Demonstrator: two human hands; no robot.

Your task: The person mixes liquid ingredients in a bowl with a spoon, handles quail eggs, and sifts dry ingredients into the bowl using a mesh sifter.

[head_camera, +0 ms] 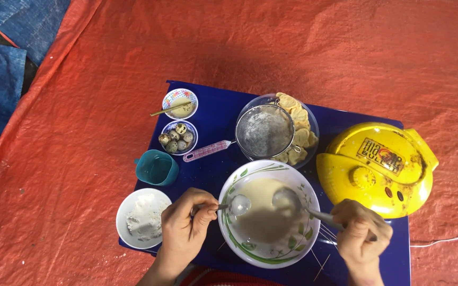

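A large white bowl with a green leaf pattern (306, 193) holds pale beige batter. My left hand (184, 225) grips a small metal spoon (238, 204) whose bowl rests over the batter at the left rim. My right hand (360, 235) holds a bigger metal ladle (288, 198) by its handle, its scoop down in the batter on the right side. Both hands sit at the near edge of a low blue table (213, 114).
Behind the bowl: a sieve (264, 131) with a pink handle over a glass bowl of pale round pieces, a yellow lidded cooker (377, 167), a dish of speckled eggs (177, 139), a small sauce dish (180, 103), a teal cup (157, 168), a white bowl of flour (141, 217). Thin skewers (324, 235). Red tarp around.
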